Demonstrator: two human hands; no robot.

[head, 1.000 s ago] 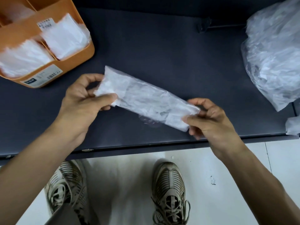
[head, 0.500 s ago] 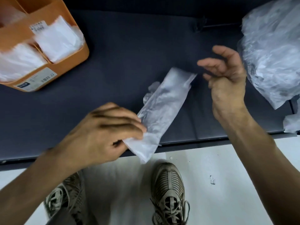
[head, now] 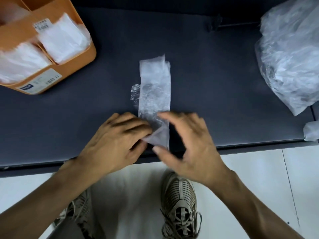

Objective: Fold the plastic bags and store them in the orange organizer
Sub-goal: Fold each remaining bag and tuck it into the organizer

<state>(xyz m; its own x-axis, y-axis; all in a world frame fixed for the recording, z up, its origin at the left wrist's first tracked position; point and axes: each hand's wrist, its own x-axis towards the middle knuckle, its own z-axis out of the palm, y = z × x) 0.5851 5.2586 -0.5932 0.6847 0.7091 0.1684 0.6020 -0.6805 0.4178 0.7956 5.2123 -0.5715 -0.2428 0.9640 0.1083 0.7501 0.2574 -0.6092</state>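
**Q:** As seen from the head camera, where does the bag (head: 155,90) lie?

**A:** Flattened into a long narrow strip, it lies on the dark table (head: 215,87), running from the near edge away from the viewer. Its near corner is turned up into a small triangular flap. A crumpled bit of clear film sticks out on the strip's left side about halfway along.

**Q:** What is the left hand (head: 117,144) doing?

**A:** It rests palm down on the table at the strip's near left. Its fingers are fairly straight, and their tips touch the triangular flap. Whether the thumb pinches the flap from below cannot be told; motion blur hides it.

**Q:** And the right hand (head: 188,149)?

**A:** It arches over the strip's near end with fingers spread and loosely bent. The blurred fingertips (head: 165,116) reach the plastic higher up, the thumb lies at the near end, and no grip on the film can be made out.

**Q:** What else appears?

**A:** The organizer (head: 76,69) stands at the far left, well apart from the strip, with folded white bags upright in its compartments. A pile of loose bags (head: 290,54) sits at the far right. Below the table edge, two shoes (head: 179,206) stand on a pale tiled floor.
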